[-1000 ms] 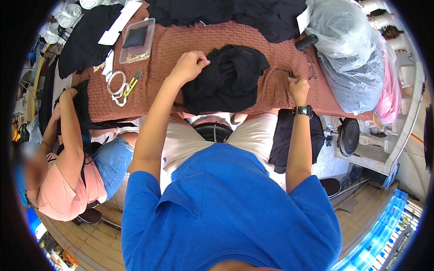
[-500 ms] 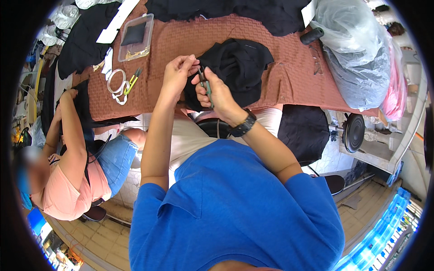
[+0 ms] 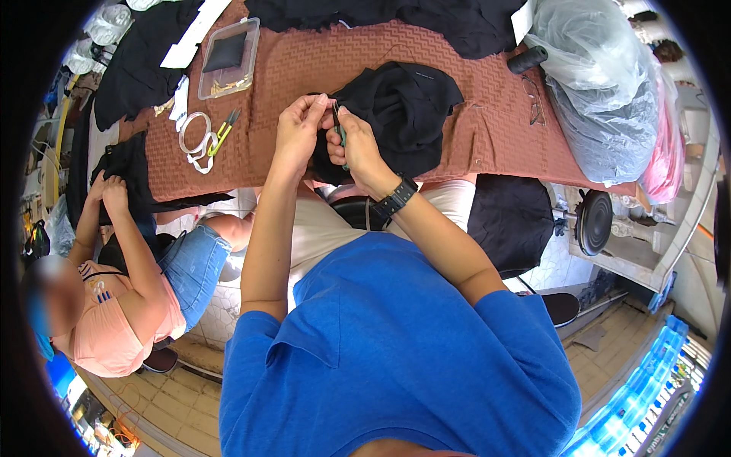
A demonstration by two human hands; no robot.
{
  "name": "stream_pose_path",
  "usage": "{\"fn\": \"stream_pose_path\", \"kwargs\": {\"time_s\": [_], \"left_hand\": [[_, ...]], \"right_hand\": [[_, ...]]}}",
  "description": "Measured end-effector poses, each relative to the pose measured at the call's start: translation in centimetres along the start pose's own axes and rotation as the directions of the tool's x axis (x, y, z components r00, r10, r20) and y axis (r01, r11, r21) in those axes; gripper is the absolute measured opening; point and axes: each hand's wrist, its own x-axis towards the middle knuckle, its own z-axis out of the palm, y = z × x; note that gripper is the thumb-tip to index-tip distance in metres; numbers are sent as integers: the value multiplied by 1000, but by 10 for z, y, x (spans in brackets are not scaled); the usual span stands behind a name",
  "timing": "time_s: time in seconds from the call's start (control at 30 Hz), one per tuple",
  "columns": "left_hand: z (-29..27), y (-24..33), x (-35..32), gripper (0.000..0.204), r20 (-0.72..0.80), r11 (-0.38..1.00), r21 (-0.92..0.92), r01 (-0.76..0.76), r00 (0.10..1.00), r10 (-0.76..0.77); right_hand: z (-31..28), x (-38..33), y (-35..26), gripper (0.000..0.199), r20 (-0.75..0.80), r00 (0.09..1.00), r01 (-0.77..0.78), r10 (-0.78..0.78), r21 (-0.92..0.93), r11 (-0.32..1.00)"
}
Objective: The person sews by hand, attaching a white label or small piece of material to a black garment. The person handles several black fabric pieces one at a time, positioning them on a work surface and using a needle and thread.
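Observation:
A crumpled black garment (image 3: pixel 403 114) lies on the brown textured cloth (image 3: pixel 304 68) covering the table. My left hand (image 3: pixel 297 133) pinches the garment's near edge with fingers closed. My right hand (image 3: pixel 356 145), with a black watch on its wrist, holds small green-handled thread snips (image 3: pixel 339 133) right beside the left fingers, over the same edge of the fabric. Both hands are close together above the table's front edge.
A clear plastic box (image 3: pixel 227 57) with a black pad, a white tape roll (image 3: pixel 195 133) and yellow-green snips (image 3: pixel 222 131) lie at left. Grey plastic bags (image 3: pixel 601 76) and a black spool (image 3: pixel 528 59) sit at right. A person in a pink top (image 3: pixel 114 312) sits at left.
One second ago my hands were apart, the right at the table's right edge. The right hand has come across with the snips to meet the left at the black garment.

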Motion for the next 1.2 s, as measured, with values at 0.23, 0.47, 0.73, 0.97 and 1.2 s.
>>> {"fn": "stream_pose_path", "kwargs": {"time_s": [0.23, 0.47, 0.73, 0.97, 1.2], "left_hand": [[1, -1, -4, 26, 16, 1000, 3, 17, 1000, -17], [1, -3, -4, 26, 15, 1000, 15, -20, 1000, 20], [6, -2, -5, 25, -48, 987, -151, -55, 998, 48], [-5, 22, -11, 19, 59, 995, 29, -96, 994, 95], [17, 54, -7, 20, 202, 981, 87, -173, 968, 152]], "right_hand": [[-1, 3, 2, 34, -9, 1000, -5, 5, 58, 998], [-3, 7, 3, 34, 10, 1000, -12, 11, 86, 996], [-23, -29, -15, 42, 159, 986, -68, 60, 46, 997], [-229, -13, -86, 36, -138, 511, -169, -848, -984, 58], [-69, -14, -109, 44, 578, 415, 564, -703, -769, -300]]}}
